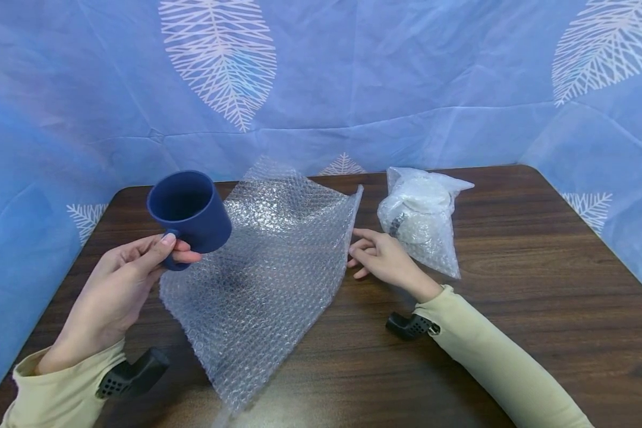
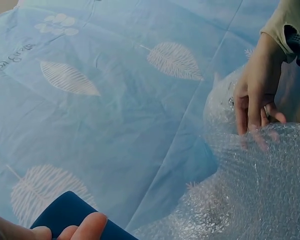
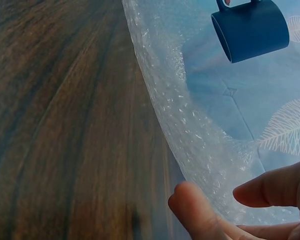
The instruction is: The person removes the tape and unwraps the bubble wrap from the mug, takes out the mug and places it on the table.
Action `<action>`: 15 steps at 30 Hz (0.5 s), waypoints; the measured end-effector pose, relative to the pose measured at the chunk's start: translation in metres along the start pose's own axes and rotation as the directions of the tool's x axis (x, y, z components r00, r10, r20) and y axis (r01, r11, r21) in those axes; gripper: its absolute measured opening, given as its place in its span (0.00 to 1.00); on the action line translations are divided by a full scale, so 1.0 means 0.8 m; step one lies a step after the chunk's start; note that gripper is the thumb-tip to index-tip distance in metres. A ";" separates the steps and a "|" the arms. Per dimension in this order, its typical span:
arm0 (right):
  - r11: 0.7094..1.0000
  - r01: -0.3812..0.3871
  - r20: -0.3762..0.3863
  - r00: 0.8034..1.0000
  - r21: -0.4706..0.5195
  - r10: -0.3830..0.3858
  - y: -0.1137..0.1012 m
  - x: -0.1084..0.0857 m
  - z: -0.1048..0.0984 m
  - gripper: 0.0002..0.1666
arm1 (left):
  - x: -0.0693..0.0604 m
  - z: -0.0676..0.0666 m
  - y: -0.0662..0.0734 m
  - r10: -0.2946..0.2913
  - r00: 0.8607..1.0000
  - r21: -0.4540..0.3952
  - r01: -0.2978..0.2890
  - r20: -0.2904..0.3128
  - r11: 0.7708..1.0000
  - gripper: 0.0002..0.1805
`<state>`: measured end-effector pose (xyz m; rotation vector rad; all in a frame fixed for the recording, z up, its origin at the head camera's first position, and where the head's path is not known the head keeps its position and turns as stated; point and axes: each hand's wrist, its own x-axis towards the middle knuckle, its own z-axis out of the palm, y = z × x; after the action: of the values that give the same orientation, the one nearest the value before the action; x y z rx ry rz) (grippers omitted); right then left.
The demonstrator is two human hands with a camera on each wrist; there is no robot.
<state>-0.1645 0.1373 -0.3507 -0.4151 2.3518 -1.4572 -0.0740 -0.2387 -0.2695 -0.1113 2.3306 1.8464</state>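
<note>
The left grip (image 1: 120, 282) pinches the mug (image 1: 205, 221) by its handle (image 1: 176, 266), seemingly to hold it off the bubble wrap (image 1: 262, 279), whose edge (image 1: 355, 205) the unclenched right grip (image 1: 385, 258) reaches.

Head view: bright, fairly even, source can't be placed | white glare on bubble wrap (image 1: 270, 217), pale sheen low on table (image 1: 321, 362) | mug (image 1: 212, 223) dark inside, shadowed | both wrist views dimmer, cooler | left wrist: cloth (image 2: 124, 125) muted, slightly hazy | right wrist: wood grain smeared, soft.
</note>
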 end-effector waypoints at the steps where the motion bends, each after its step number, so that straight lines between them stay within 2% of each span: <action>1: 1.000 0.001 0.001 1.000 0.002 -0.001 0.000 0.000 0.000 0.32 | -0.002 -0.002 -0.001 -0.002 1.000 0.021 0.002 -0.007 1.000 0.25; 5: 1.000 0.002 0.000 1.000 0.004 -0.002 -0.001 0.001 0.001 0.32 | -0.010 -0.007 -0.008 0.005 0.999 0.077 -0.003 -0.033 0.997 0.24; 11: 1.000 0.001 -0.005 1.000 0.002 -0.001 -0.001 0.003 0.002 0.32 | -0.021 -0.010 -0.017 -0.018 1.000 0.046 0.018 -0.016 0.999 0.21; 15: 1.000 0.003 -0.004 1.000 0.023 -0.002 -0.002 0.004 0.004 0.32 | -0.026 -0.004 -0.018 -0.009 1.000 0.039 0.009 0.004 0.999 0.21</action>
<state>-0.1662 0.1330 -0.3511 -0.4101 2.3362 -1.4854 -0.0517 -0.2462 -0.2792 -0.1126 2.3585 1.7946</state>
